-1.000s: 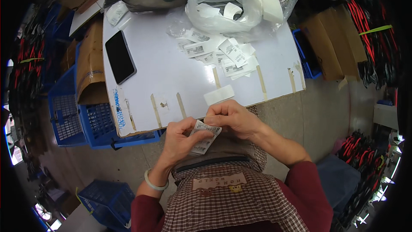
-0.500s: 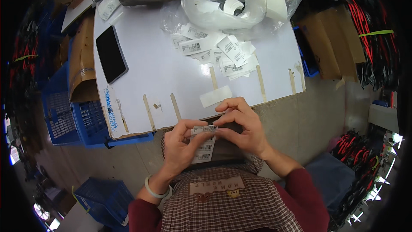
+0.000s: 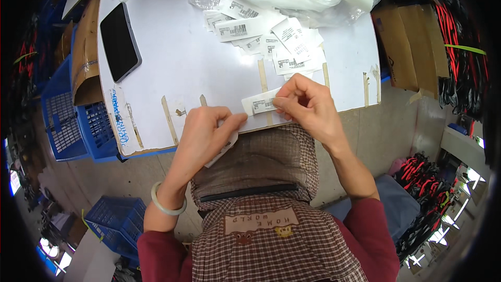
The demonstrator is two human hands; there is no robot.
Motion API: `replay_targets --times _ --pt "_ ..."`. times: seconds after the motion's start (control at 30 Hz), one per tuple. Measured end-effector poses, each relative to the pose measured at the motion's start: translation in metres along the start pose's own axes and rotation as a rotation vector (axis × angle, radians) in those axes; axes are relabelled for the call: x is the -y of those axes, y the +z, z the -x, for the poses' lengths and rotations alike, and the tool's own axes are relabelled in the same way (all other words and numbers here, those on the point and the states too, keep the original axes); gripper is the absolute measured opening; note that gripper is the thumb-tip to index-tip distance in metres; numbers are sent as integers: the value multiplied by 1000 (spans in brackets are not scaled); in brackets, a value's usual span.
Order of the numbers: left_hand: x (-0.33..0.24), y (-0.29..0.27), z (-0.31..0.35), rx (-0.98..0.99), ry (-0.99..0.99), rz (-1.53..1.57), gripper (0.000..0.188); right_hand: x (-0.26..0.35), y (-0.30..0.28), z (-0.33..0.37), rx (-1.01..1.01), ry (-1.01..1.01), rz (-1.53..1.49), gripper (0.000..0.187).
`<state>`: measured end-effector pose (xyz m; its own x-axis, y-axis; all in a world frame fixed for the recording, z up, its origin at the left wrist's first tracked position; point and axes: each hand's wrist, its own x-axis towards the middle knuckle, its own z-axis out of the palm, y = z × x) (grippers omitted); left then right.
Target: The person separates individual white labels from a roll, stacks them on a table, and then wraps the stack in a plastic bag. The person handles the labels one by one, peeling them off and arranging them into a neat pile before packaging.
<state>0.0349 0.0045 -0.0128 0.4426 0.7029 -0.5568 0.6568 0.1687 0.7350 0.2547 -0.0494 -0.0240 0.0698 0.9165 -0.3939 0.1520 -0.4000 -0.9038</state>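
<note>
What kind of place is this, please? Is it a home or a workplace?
Probably a small workshop or packing station, not a home. A white table holds a pile of printed labels, blue plastic crates stand beside it, and bundles of red and black cables hang at the side.

A white tabletop (image 3: 188, 57) fills the upper middle. Blue plastic crates (image 3: 68, 120) stand at nine o'clock and seven, cardboard boxes (image 3: 412, 47) at two — grey concrete floor (image 3: 381, 130) beneath, with bright glare on the table.
</note>
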Motion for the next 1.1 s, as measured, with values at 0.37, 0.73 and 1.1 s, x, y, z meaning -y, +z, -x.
replay_targets --times 0.37,0.73,1.1 --pt "7 17 6 -173 42 -149 24 2 0 -5 -111 -332 115 11" --pt "14 45 8 -470 287 -265 29 -1 16 -20 18 -421 219 13" --pt "6 14 -4 -240 -36 79 28 2 -2 8 -32 -66 22 11"
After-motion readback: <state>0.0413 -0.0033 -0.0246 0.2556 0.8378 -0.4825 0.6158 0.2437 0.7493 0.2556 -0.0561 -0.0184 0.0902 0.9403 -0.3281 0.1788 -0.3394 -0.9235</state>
